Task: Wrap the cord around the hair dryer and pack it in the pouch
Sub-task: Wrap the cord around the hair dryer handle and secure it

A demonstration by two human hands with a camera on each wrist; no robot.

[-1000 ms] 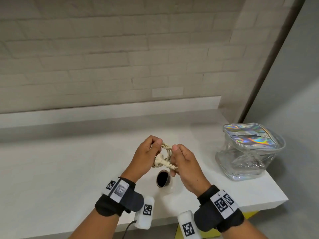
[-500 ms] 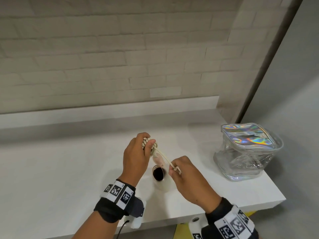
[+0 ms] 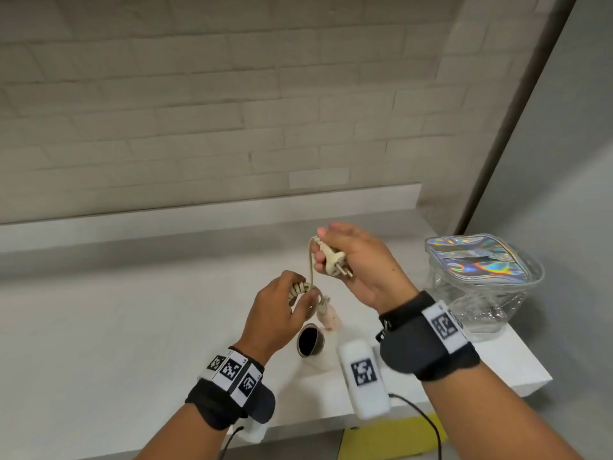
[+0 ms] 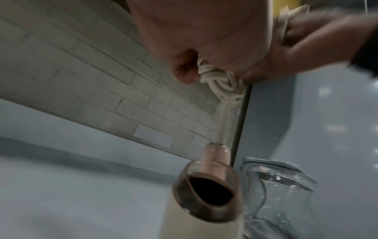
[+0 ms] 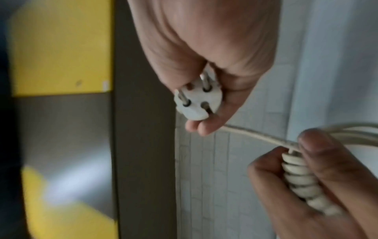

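My left hand (image 3: 295, 297) grips a tightly wound bundle of cream cord (image 3: 297, 288), also seen in the left wrist view as the cord bundle (image 4: 219, 80). The hair dryer (image 3: 315, 343), cream with a pink handle and dark nozzle, hangs under that hand by its cord; I cannot tell whether it touches the counter. My right hand (image 3: 323, 257), above and right of the left, holds the plug (image 3: 335, 260), pins toward me. A short length of cord (image 3: 311, 260) runs from plug to bundle. The right wrist view shows the plug (image 5: 196, 101) and the coil (image 5: 302, 181).
A clear pouch with an iridescent top (image 3: 481, 277) stands on the white counter (image 3: 132, 327) at the right, near its right end. A tiled wall with a low ledge (image 3: 199, 207) runs behind. The counter's front edge lies just under my wrists.
My right hand has swung the plug end from low in front of the dryer up to above and right of my left hand. The left hand has kept its hold on the bundle.
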